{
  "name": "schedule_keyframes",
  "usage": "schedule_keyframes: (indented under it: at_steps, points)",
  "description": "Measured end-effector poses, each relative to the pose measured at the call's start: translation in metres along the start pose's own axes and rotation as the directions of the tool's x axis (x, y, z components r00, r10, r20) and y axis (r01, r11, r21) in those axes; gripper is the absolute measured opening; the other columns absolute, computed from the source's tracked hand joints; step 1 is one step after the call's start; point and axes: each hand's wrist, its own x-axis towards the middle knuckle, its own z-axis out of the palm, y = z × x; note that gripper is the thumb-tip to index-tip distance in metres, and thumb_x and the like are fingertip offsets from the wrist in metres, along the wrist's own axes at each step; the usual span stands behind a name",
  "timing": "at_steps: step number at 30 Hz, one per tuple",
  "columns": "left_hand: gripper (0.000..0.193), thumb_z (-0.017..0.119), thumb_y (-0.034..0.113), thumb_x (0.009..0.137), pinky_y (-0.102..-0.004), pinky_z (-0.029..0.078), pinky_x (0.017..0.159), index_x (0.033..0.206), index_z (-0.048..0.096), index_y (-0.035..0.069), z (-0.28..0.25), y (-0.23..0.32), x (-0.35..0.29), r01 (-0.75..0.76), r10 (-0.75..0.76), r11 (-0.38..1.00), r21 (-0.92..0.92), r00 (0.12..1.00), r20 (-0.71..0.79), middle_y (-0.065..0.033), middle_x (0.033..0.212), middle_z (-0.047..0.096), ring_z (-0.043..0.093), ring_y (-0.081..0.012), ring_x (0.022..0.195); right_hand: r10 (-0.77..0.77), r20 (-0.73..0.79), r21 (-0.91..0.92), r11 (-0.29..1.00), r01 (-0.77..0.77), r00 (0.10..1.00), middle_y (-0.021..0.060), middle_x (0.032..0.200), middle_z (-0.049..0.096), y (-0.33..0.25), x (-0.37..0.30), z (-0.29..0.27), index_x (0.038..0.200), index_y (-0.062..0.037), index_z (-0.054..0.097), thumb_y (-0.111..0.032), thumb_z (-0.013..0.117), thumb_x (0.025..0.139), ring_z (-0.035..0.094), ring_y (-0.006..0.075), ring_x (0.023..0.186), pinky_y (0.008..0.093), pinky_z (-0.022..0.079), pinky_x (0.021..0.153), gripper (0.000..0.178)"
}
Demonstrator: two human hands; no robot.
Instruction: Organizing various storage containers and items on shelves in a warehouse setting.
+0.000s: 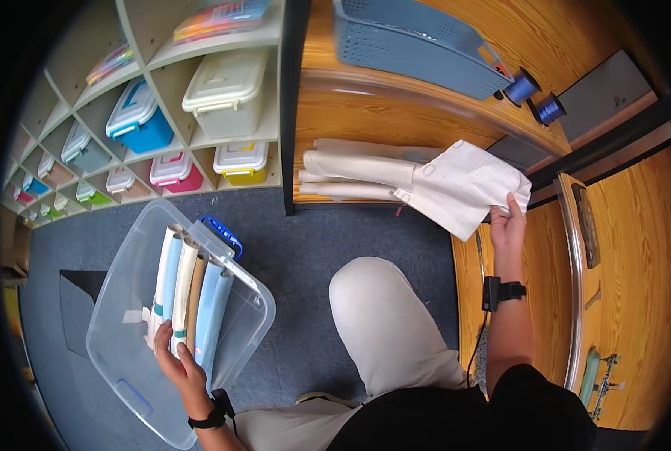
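Black shirt [456, 421] nearest | right hand [508, 227] grip: pinching white sheet [467, 188], at pale rolls' [362, 167] right end | likely light, limp, creasable; hold by edges | left hand [179, 370] at bundled tubes [186, 289], grip unclear

Head-high fisheye view, steeply downward.

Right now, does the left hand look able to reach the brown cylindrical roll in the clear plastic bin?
Probably yes: the left hand is by the neighbouring cream rolls, no lid covers the clear plastic bin, and the brown cylindrical roll looks exposed.
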Motion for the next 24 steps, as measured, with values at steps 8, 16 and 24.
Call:
schedule_keyframes:
  at_steps: [8,16,24]
  points:
    - [0.027,0.048,0.007,0.095,-0.0421,0.039,0.103,0.118,0.055,-0.005,0.011,0.002,0.0,0.07,-0.081,0.994,0.079,0.985,0.15,-0.0205,0.123,0.06,0.055,-0.0344,0.116,0.258,-0.116,0.271,0.937,-0.22,0.959,0.0088,0.12,0.06,0.081,0.074,-0.026,0.123,-0.0031,0.054,-0.006,0.064,0.093,0.057,0.021,0.111,0.0344,0.048,0.095,0.032]
    - [0.024,0.049,0.008,0.095,-0.0431,0.04,0.1,0.112,0.056,-0.007,-0.004,-0.009,-0.002,0.093,-0.145,0.965,0.246,0.968,0.204,-0.0221,0.115,0.06,0.057,-0.0355,0.111,0.146,0.095,-0.147,0.98,-0.131,0.985,0.0137,0.125,0.055,0.187,0.185,-0.123,0.129,-0.0012,0.052,-0.013,0.061,0.095,0.052,0.0262,0.115,0.036,0.053,0.09,0.037]
    - [0.024,0.048,0.005,0.096,-0.0404,0.039,0.102,0.116,0.055,-0.008,-0.046,0.004,-0.011,0.12,-0.237,0.921,0.37,0.927,0.29,-0.0214,0.12,0.06,0.056,-0.0319,0.113,0.544,-0.214,-0.039,0.825,-0.564,0.811,0.0165,0.154,0.029,0.247,0.15,-0.076,0.151,-0.0157,0.03,-0.044,0.062,0.094,0.03,0.0361,0.14,0.0539,0.04,0.107,0.071]
